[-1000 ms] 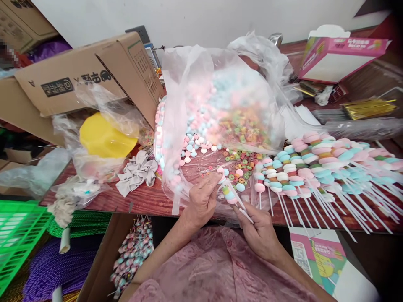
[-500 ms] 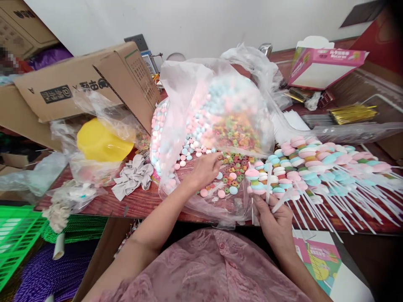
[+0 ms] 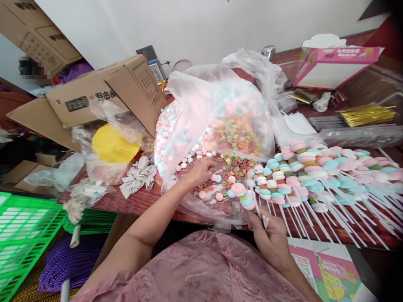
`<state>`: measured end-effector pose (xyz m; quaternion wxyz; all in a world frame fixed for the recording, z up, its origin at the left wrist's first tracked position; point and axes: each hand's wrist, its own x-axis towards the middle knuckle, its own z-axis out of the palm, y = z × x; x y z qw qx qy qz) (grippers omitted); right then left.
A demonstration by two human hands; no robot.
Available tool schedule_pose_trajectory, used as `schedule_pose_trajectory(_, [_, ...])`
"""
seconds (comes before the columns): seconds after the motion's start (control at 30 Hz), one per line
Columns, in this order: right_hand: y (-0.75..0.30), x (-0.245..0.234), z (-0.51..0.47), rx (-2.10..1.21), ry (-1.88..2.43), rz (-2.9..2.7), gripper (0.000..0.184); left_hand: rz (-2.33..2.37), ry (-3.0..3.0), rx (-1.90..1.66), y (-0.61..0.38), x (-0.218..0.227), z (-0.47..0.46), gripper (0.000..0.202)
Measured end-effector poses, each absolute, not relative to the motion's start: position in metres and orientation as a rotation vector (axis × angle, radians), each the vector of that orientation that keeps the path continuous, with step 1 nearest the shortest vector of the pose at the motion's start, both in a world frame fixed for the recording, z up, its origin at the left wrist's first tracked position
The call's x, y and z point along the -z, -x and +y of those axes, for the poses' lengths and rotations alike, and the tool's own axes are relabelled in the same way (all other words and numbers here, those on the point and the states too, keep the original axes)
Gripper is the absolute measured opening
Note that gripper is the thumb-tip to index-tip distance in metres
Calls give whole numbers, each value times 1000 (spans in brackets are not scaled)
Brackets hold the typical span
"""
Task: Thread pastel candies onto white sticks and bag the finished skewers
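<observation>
While the right hand (image 3: 270, 230) grips a candy skewer (image 3: 243, 196) below its candies, the long axis leaning up and leftward, the left hand (image 3: 204, 170), fingers curled, lies nearer the loose candies (image 3: 219, 196) over the desk (image 3: 146, 201); its contents cannot be told.

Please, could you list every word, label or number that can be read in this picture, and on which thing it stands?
"Bacaren" or similar, blurred, under unreadable Chinese characters: pink and white box.
Perhaps a single "A", plus black Chinese characters too blurred to read: open cardboard box.
Black print, too blurred to read: upper-left carton.
Lettering too small to read: printed sheet, lower right.
</observation>
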<state>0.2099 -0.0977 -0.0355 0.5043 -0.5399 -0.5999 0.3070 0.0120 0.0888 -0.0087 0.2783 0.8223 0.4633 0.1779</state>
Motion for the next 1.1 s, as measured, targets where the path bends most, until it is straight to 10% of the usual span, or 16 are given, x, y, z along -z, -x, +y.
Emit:
schedule_pose_trajectory(0.47, [-186,18,-80,-650,1360,-1648,25,880,-813,-1085,5,-15,31,26])
schedule_pose_trajectory(1.1, [-172,19,-79,-685,1433,-1712,31,762,-640,-1358,-3,-7,11,37])
